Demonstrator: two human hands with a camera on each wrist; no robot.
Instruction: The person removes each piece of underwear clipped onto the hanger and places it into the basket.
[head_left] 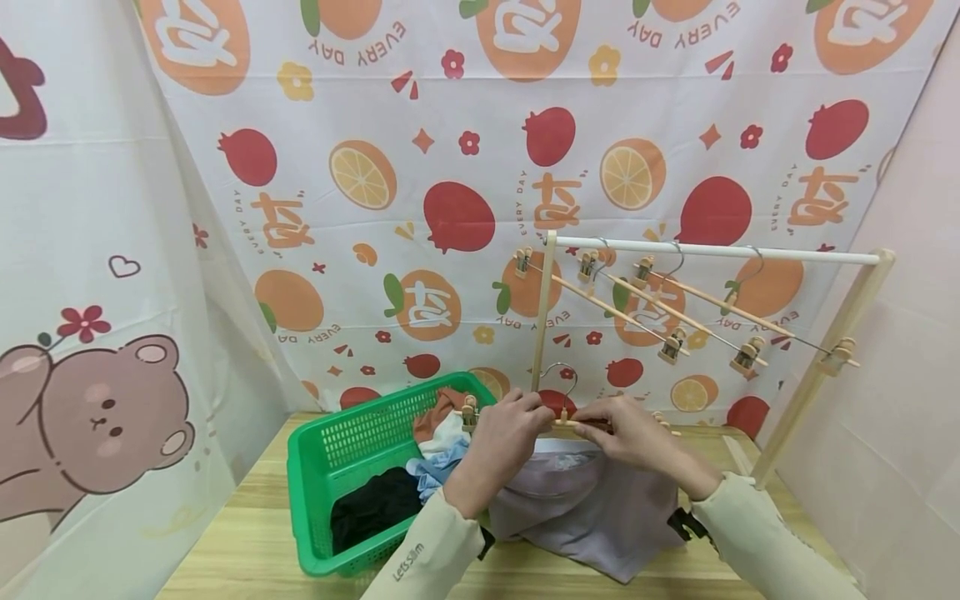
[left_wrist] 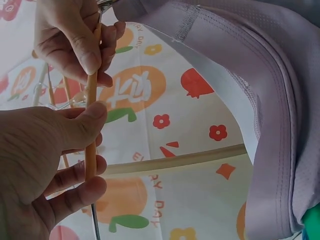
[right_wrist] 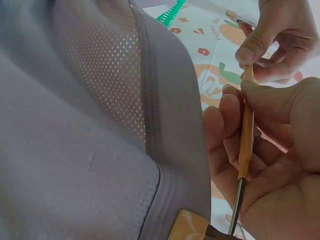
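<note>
Both hands hold the wooden bar of a clip hanger (head_left: pixel 564 422), whose metal hook points up. My left hand (head_left: pixel 501 450) pinches it left of the hook, between thumb and fingers. On the other side my right hand (head_left: pixel 633 433) grips the same bar, fingers curled round it. Below hangs a lilac-grey garment (head_left: pixel 592 508) with a stitched waistband (left_wrist: pixel 272 125) and a mesh panel (right_wrist: pixel 107 65); its lower part spreads over the table. One wooden clip (right_wrist: pixel 187 226) sits at the waistband; whether it bites the cloth I cannot tell. The hanger's left clip (head_left: pixel 469 413) shows beside my left hand.
A green basket (head_left: pixel 300 500) at the left contains black cloth (head_left: pixel 375 508), blue cloth (head_left: pixel 438 467), and white and rust-coloured pieces. Behind my right hand stands a wooden rack with a white rail (head_left: pixel 712 247), bearing three clip hangers (head_left: pixel 645 292). A patterned curtain closes off the back.
</note>
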